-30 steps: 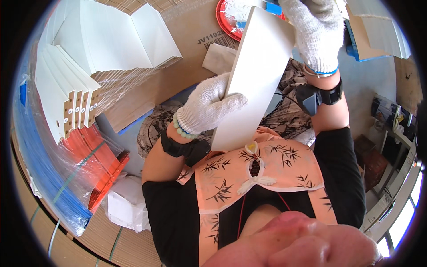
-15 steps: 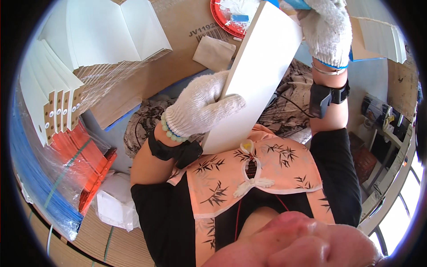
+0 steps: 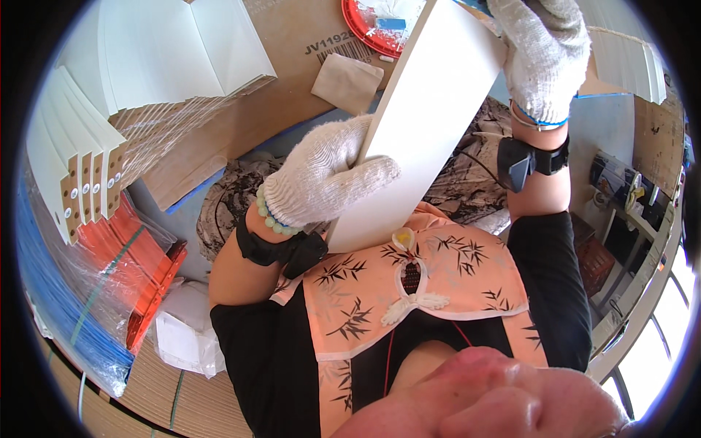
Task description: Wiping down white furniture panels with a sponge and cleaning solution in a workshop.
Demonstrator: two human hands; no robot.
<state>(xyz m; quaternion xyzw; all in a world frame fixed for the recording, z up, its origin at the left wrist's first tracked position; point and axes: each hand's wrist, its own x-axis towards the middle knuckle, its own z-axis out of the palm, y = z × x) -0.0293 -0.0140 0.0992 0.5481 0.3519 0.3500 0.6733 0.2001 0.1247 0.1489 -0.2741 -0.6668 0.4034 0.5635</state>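
A long white board point(image 3: 438, 109) is tilted across my lap, its near end against my apron point(image 3: 467, 263). My left hand point(image 3: 332, 171), in a white knit glove, is closed on the board's left edge, thumb lying over the face. My right hand point(image 3: 546, 62), gloved too, is bent at the board's far right corner. A blue piece point(image 3: 476, 6) shows by its fingers at the top rim and seems to be in their grip; most of it is cut off. Beyond the board lies a red round lid point(image 3: 352, 20) bearing white paste and a small blue block point(image 3: 391, 23).
A tan sanding sheet or cloth point(image 3: 347, 82) lies on the cardboard point(image 3: 292, 69). White panels point(image 3: 164, 55) are stacked at the far left, beside drilled boards point(image 3: 91, 171). Orange-red panels point(image 3: 120, 248) in plastic stand at the left. More white panels point(image 3: 628, 62) are at the far right.
My right hand has shifted slightly right and nearer, and less of the blue piece by its fingers shows. My left hand keeps its hold on the board.
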